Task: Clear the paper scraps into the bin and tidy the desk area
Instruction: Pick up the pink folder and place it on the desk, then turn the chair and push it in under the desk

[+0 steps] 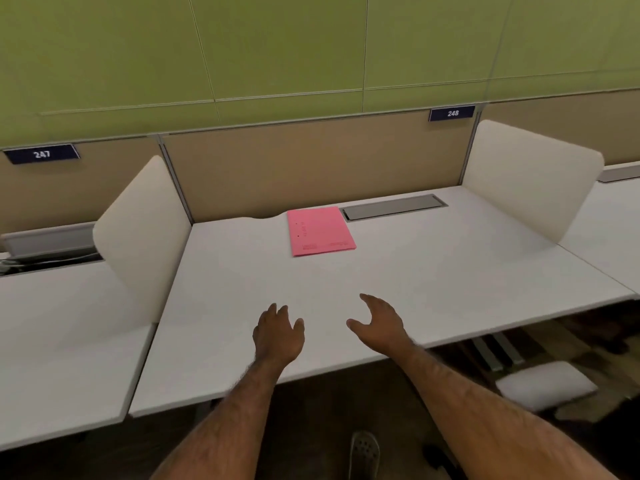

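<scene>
Plainly, the frame reads as follows.
Wall panels: green panelling point(277, 46) fills the upper frame, with a tan partition point(311, 168) below it.
Tabletop: the white tabletop point(415, 289) spans the centre, fenced by a white side divider point(145, 230) at the left and another white divider point(530, 178) at the right.
Cable tray: a grey cable hatch point(393, 206) sits at the back edge, just right of centre.
Folder: a pink folder point(320, 231) lies flat at upper centre of the tabletop, its far right corner just beside the hatch.
Desk labels: number plate 247 point(41, 154) sits at far left and number plate 248 point(452, 113) at upper right.
Hands: the left hand point(277, 336) hovers over the near edge at lower centre, palm down, fingers loosely spread, its grip empty; the right hand point(379, 325) is just beside it, cupped and open, its grip empty too.
Task things: no paper scraps and no bin are in view.
Step in hand: the person seems to be checking the tabletop, the scraps judged already gone.
Next move: probably reaching both hands forward to the folder to square it or lift it away, needing a flat pinch at its near edge.
</scene>
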The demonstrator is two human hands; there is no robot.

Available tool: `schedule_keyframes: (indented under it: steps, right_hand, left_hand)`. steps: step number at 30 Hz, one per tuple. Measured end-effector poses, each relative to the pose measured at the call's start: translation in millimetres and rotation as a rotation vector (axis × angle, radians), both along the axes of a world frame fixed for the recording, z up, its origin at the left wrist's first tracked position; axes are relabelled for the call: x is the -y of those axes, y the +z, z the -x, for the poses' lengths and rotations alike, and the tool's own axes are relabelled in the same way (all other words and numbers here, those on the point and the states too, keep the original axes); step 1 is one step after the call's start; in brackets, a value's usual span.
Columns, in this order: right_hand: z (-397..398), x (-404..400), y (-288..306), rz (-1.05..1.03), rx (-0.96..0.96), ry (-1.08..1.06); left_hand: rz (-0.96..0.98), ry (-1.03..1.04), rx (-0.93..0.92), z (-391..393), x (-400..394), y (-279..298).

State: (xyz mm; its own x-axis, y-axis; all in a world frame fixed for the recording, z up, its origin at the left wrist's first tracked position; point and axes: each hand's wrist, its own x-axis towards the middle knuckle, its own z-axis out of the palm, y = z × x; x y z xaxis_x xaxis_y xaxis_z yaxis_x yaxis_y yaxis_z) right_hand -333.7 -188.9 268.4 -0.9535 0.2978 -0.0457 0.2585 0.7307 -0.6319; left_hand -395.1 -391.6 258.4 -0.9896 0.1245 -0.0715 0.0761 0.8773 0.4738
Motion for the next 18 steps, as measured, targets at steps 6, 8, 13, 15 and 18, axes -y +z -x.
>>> schedule_keyframes:
  steps: [6,8,13,15,18]
  right_hand:
    - [-87,15,16,0.015,-0.017,-0.033]
    - [-109,15,23,0.018,-0.030,-0.048]
    - [-160,10,47,0.016,-0.040,-0.052]
    - [-178,5,57,0.019,-0.053,-0.046]
    - [-207,-6,71,0.025,-0.092,-0.036]
  left_hand:
    - [0.008,-0.049,-0.005,-85,12,17]
    - [0.010,-0.065,-0.021,-106,13,23]
    - [0.030,-0.087,-0.053,-155,9,50]
    - [0.034,-0.093,-0.087,-173,5,63]
    - [0.027,-0.098,-0.125,-201,-6,78]
